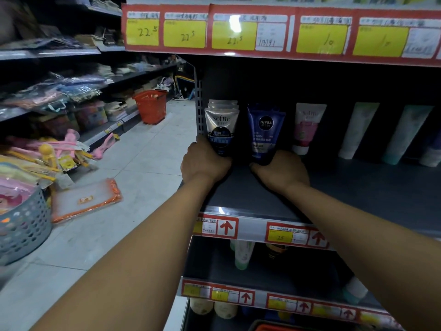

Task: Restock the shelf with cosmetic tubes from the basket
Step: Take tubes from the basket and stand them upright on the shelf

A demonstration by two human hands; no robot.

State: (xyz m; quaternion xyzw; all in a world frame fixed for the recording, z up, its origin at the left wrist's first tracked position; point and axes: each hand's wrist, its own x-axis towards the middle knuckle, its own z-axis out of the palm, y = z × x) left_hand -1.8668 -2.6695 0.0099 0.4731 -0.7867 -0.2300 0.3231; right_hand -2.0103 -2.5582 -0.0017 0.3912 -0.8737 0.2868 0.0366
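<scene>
Left hand: your left hand (pixel 205 163) sits at centre frame, fingers wrapped round the base of the Softto tube (pixel 221 130); the fingertips are hidden behind it.
Right hand: your right hand (pixel 281 172) is just right of centre, closed round the bottom of the Nivea Men tube (pixel 265 133); only the knuckles and back of the hand show.
Softto tube: silver and dark blue, upright on its cap at the far left end of the shelf (pixel 358 187), just beside the grey upright post (pixel 198 108). More of the same stand behind it, with only their crimped tops showing.
Nivea Men tube: blue, upright, just right of the Softto tube; its cap is covered by your hand.
Further tubes: to the right along the back of the shelf stand a pink and white tube (pixel 306 127) and pale green ones (pixel 359 130), dim and hard to read; the last is cut by the right edge.
Price labels: yellow tags (pixel 142 32) across the top of the frame read 22.5; the ones further right are blurred.
Lower shelves: bottles in the bottom centre are mostly hidden in shadow.
Baskets: a red basket (pixel 151 106) stands on the floor at upper left of centre; a grey perforated basket (pixel 23 225) is cut by the left edge. A red rim at the bottom edge is too cropped to identify.
</scene>
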